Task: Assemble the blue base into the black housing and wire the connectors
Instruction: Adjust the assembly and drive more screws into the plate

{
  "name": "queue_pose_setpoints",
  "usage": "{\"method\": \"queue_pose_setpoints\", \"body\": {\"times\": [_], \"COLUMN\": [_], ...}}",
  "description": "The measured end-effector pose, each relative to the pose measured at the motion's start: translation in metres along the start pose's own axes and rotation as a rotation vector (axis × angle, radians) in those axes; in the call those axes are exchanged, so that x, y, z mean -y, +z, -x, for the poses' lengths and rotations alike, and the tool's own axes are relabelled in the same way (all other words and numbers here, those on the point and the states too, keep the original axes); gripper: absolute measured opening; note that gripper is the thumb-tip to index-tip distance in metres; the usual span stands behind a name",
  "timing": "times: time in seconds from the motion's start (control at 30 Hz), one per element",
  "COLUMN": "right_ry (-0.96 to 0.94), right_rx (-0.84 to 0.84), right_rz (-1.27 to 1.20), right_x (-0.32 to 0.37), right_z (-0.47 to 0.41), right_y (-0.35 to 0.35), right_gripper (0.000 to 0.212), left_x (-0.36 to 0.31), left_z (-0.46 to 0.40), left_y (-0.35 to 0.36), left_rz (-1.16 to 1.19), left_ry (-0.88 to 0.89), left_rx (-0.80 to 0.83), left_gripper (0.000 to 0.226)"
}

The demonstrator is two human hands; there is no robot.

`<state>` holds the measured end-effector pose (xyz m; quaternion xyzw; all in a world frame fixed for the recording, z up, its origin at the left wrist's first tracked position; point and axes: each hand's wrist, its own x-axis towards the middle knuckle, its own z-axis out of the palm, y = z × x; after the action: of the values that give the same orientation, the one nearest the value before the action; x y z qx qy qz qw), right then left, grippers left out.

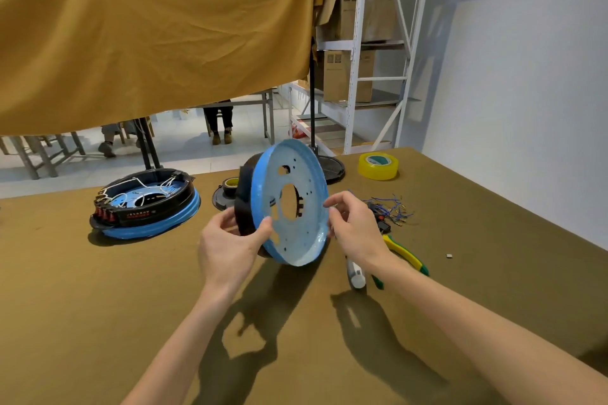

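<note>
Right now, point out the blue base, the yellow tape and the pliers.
blue base (304, 207), head view, pale inner face.
yellow tape (378, 171), head view, outer side of roll.
pliers (403, 251), head view, yellow-green handle.

Mustard cloth (148, 33) hung overhead, white shelving (357, 52) with cartons (348, 76), pale wall (526, 76), tiled floor (184, 148)

The scene is bright and evenly lit. Strong light comes from above and behind, so the arms throw dark, sharp shadows forward on the table (98, 322). The wide lens bends the shelf (357, 52) lines near the edges. Focus is mostly sharp.
</note>
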<state>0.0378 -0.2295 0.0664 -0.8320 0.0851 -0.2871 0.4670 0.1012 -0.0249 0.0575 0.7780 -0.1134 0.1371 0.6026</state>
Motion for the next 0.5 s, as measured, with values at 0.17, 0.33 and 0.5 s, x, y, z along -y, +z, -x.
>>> {"method": "queue_pose_setpoints", "body": {"times": [0.17, 0.33, 0.5], "right_ry": [0.209, 0.436, 0.469], "right_rx": [0.034, -0.01, -0.054], "right_rz": [-0.114, 0.109, 0.465], "right_x": [-0.011, -0.055, -0.09], "right_z": [-0.003, 0.007, 0.015], "right_y": [-0.012, -0.049, -0.088], "right_gripper": [0.027, 0.032, 0.026], "left_x": [-0.015, -0.006, 0.017], "left_z": [0.002, 0.023, 0.038], "left_y": [0.011, 0.037, 0.057], "left_rz": [-0.302, -0.511, -0.59], "left_ry": [0.443, 0.72, 0.848], "left_rx": [0.027, 0.178, 0.277], "left_gripper": [0.083, 0.089, 0.087]}}
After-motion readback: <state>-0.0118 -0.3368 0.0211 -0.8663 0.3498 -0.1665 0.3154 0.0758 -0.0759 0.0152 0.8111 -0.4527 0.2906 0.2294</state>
